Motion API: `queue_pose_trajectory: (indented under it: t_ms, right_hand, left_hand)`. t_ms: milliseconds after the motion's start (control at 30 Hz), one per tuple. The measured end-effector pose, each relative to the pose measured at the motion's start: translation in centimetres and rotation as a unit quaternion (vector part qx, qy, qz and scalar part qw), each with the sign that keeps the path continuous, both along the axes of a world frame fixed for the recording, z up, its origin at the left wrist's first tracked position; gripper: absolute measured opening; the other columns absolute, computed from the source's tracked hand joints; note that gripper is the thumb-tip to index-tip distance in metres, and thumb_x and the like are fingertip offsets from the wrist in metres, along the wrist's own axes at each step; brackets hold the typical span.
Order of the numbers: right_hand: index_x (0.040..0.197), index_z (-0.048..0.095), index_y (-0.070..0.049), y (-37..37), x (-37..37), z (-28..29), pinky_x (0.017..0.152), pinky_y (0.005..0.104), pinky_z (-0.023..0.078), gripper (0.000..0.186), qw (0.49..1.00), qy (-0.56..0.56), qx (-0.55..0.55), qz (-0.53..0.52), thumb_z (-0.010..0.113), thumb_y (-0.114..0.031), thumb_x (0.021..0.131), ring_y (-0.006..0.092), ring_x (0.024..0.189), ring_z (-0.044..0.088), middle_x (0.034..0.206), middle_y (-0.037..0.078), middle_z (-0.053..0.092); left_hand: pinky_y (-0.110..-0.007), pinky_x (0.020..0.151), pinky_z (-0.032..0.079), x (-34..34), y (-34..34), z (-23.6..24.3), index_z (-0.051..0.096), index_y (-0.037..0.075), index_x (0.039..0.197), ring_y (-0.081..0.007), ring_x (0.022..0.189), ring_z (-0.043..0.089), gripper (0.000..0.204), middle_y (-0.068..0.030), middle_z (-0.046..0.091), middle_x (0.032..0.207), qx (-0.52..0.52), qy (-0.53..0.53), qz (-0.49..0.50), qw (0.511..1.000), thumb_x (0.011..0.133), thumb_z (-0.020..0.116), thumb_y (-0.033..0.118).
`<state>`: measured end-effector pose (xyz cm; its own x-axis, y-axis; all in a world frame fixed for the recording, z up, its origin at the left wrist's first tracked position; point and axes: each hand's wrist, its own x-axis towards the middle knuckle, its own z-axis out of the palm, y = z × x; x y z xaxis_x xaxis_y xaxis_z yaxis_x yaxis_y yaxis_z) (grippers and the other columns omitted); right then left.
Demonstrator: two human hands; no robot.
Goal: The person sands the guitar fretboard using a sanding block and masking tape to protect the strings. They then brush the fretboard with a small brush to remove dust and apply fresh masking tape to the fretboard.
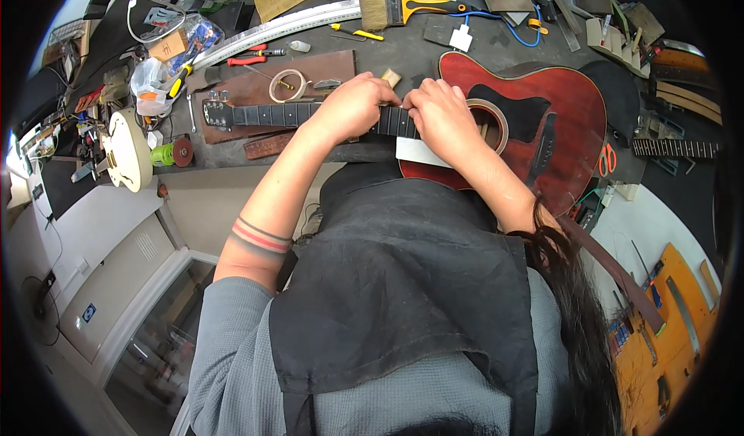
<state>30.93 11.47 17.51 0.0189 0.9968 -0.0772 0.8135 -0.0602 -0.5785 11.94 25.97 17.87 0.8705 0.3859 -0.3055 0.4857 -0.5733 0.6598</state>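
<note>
A dark red acoustic guitar [577, 99] lies across the bench, its body to the right and its neck pointing left. Over the upper part of the fretboard [271, 115], my left hand [355, 109] is closed, fingertips down at the strings' side. My right hand [442, 120] is curled close beside it, between the neck and the soundhole [488, 124]. Whatever the two hands pinch is hidden or too small to make out. A white flat piece [418, 154] sticks out under my right wrist, against the guitar body. A small light wooden block [391, 77] lies just beyond my left fingers.
Behind the neck lie a brown board [333, 65], a tape roll [287, 86] and red-handled pliers [246, 61]. Farther back are a long metal ruler [287, 27], a wide brush [378, 7] and a yellow cutter [358, 32]. Orange scissors [607, 160] lie right of the body.
</note>
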Motion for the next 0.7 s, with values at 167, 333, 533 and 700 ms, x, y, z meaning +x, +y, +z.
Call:
queue_pose_trajectory:
  t_ms: [167, 333, 533, 700]
  right_hand:
    - [0.112, 0.079, -0.012, -0.3, -0.1, 0.0, 0.097, 0.0463, 0.048, 0.015, 1.000, -0.008, 0.019, -0.007, 0.080, -0.012, 0.097, 0.0305, 0.114, 0.066, 0.110, 0.007, 0.067]
    - [0.111, 0.078, -0.013, -0.5, -0.3, -0.2, 0.096, 0.0466, 0.047, 0.015, 1.000, -0.004, 0.025, -0.014, 0.081, -0.012, 0.097, 0.0298, 0.113, 0.066, 0.109, 0.006, 0.067]
    - [0.112, 0.077, -0.013, -1.4, -0.4, -0.2, 0.094, 0.0453, 0.046, 0.018, 0.997, -0.004, 0.067, -0.038, 0.084, -0.014, 0.096, 0.0288, 0.110, 0.065, 0.109, 0.004, 0.067]
    - [0.114, 0.076, -0.014, -1.9, -0.3, -0.3, 0.092, 0.0459, 0.046, 0.026, 0.993, -0.002, 0.101, -0.060, 0.086, -0.012, 0.090, 0.0285, 0.108, 0.064, 0.108, 0.004, 0.066]
  left_hand:
    - [-0.048, 0.112, 0.055, 0.5, -0.5, 1.8, 0.085, 0.004, 0.124, -0.0383, 0.124, 0.067, 0.048, -0.0140, 0.080, 0.124, 0.016, 0.042, -0.044, 0.998, 0.085, 0.059, -0.008]
    - [-0.049, 0.114, 0.055, 0.8, -1.1, 2.8, 0.083, 0.004, 0.131, -0.0387, 0.127, 0.067, 0.054, -0.0158, 0.080, 0.126, 0.022, 0.061, -0.056, 0.996, 0.084, 0.059, -0.008]
    - [-0.050, 0.115, 0.054, 0.1, -1.4, 3.2, 0.081, 0.001, 0.135, -0.0404, 0.127, 0.068, 0.054, -0.0188, 0.080, 0.126, 0.007, 0.037, -0.023, 0.999, 0.086, 0.058, -0.008]
    - [-0.051, 0.114, 0.055, -0.2, -2.6, 3.0, 0.081, 0.001, 0.133, -0.0395, 0.127, 0.070, 0.050, -0.0187, 0.080, 0.130, 0.017, 0.011, 0.025, 0.999, 0.088, 0.060, -0.005]
